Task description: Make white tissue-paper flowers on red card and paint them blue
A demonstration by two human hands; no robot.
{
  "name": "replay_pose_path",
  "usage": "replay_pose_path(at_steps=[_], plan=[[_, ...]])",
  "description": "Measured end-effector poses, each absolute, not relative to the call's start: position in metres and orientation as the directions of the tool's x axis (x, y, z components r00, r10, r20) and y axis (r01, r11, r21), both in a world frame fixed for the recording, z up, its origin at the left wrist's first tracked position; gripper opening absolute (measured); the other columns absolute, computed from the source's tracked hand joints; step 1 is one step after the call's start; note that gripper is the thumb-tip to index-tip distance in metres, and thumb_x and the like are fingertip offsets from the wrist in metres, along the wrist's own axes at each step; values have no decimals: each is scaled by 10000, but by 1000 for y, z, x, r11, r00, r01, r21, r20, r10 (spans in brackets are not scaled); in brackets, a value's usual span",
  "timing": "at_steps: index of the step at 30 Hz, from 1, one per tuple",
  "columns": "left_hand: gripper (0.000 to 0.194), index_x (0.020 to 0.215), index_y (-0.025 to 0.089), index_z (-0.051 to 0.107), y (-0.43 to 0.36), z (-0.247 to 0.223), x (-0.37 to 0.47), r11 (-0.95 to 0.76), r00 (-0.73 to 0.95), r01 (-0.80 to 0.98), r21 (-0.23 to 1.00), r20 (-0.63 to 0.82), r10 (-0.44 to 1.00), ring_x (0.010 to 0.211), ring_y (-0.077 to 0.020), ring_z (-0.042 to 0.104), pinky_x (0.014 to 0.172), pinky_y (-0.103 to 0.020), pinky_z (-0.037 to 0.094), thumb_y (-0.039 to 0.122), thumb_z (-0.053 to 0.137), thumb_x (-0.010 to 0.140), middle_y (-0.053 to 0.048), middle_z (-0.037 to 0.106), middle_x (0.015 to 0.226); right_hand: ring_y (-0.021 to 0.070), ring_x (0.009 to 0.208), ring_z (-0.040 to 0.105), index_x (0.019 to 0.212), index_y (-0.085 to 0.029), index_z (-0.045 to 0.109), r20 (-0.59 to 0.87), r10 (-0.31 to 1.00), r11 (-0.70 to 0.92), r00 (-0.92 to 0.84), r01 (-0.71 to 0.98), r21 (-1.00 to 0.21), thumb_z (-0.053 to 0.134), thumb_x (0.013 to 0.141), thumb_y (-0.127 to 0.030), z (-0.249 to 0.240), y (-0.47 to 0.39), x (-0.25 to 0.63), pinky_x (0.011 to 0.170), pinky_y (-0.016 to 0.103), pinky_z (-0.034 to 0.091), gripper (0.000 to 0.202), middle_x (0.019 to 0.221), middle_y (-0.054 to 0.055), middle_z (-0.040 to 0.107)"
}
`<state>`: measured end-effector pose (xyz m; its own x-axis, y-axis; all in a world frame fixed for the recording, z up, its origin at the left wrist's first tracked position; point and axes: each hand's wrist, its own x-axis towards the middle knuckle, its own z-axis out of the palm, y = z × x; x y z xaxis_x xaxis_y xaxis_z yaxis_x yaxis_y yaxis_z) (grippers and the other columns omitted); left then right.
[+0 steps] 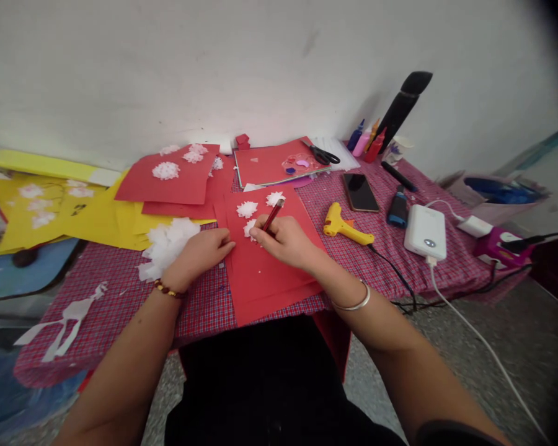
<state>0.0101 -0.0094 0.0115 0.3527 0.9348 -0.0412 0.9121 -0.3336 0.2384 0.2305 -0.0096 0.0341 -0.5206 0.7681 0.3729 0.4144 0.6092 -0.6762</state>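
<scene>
Checked cloth [121,269] and bare red sheet [274,285] give me room right of my right hand [286,240], up to the glue gun [346,226]; its fingers grip a pen [273,214] at a flower [248,227]. My left hand [204,249] curls closed at the sheet's left edge.

No words, numbers or brands can be read. The dark marks [78,209] on the yellow paper [106,218] and the round spot [429,243] on the white power bank [423,226] are too small to make out.

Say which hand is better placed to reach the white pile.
Likely the left hand: it lies beside the white pile and seems free, while the right hand holds a pen-like tool.
</scene>
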Motion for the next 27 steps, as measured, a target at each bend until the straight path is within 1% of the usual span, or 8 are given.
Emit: replay_pose_path(at_steps=[2,6,8,13,15,22,27], plan=[[250,680,213,394,-9,12,10,-331,350,913,238,-42,936,595,-164,470,552,-292,270,361,453,874,-8,528,663,132,609,502,794,-176,543,394,769,613,-504,406,-677,424,944,-352,34,-9,231,588,261,339,261,644,-5,519],[253,682,214,396,-9,10,10,-328,346,915,233,-42,937,602,-169,474,558,-296,275,364,457,875,-13,531,671,141,731,561,875,-176,562,448,757,631,-476,352,-692,412,952,-308,33,-9,232,679,261,398,214,799,30,607],[249,687,213,402,-9,10,10,-330,348,915,232,-41,937,609,-170,479,565,-296,283,363,456,879,-14,537,679,140,775,583,903,-174,577,451,746,639,-490,333,-694,428,946,-270,33,-9,232,718,259,412,183,848,37,634],[247,691,209,411,-9,10,10,-332,350,914,234,-42,936,611,-163,475,562,-287,279,358,462,881,-11,534,677,153,752,612,912,-159,614,336,720,642,-608,400,-654,466,930,-241,34,-12,230,705,269,405,170,816,46,677],[240,699,207,418,-10,11,10,-329,348,915,236,-44,937,611,-161,473,559,-283,272,357,460,882,-10,532,679,152,739,607,905,-162,620,314,710,648,-631,409,-643,465,930,-242,34,-13,229,698,268,399,176,811,43,681],[239,699,206,409,-10,10,9,-326,345,915,237,-42,938,611,-158,462,565,-283,263,353,458,881,-9,527,682,152,750,608,927,-169,612,379,722,644,-579,360,-675,473,927,-241,30,-10,230,702,262,403,157,827,37,680],[234,706,205,414,-9,9,9,-325,344,916,233,-45,938,614,-158,465,565,-283,260,351,462,883,-7,526,684,149,743,596,926,-167,612,348,710,646,-612,370,-668,466,929,-240,30,-11,229,701,261,396,163,813,34,671]])
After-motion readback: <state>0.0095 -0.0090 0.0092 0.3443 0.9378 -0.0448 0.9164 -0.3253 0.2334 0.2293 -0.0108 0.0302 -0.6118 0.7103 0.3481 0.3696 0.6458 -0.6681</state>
